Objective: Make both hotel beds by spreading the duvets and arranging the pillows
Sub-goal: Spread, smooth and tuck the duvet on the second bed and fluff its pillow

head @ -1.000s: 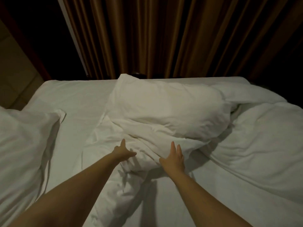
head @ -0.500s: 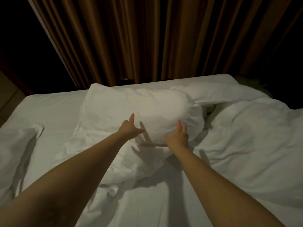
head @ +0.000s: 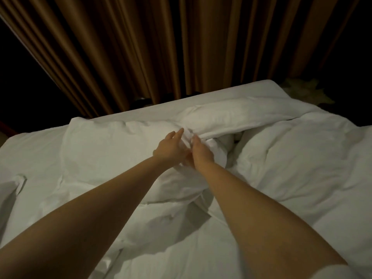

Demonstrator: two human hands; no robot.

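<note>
I observe a bed [head: 30,150] in white sheeting filling the lower half of the view, its far edge against a brown pleated curtain [head: 181,47]. A white duvet [head: 302,162] lies crumpled over the bed's right side, with rumpled folds running to the near edge. One pillow [head: 104,150] lies left of centre near the far edge. A second pillow [head: 231,117] lies along the far edge, its left end meeting the first. I note a further pillow corner [head: 8,192] at the left edge. Both forearms reach to where the pillows meet. The left hand [head: 171,148] rests on the first pillow's right end, fingers straight and spread, gripping nothing. The right hand [head: 201,152], touching the left, has its fingertips in bunched cloth; the blur prevents me telling whether it grips
</note>
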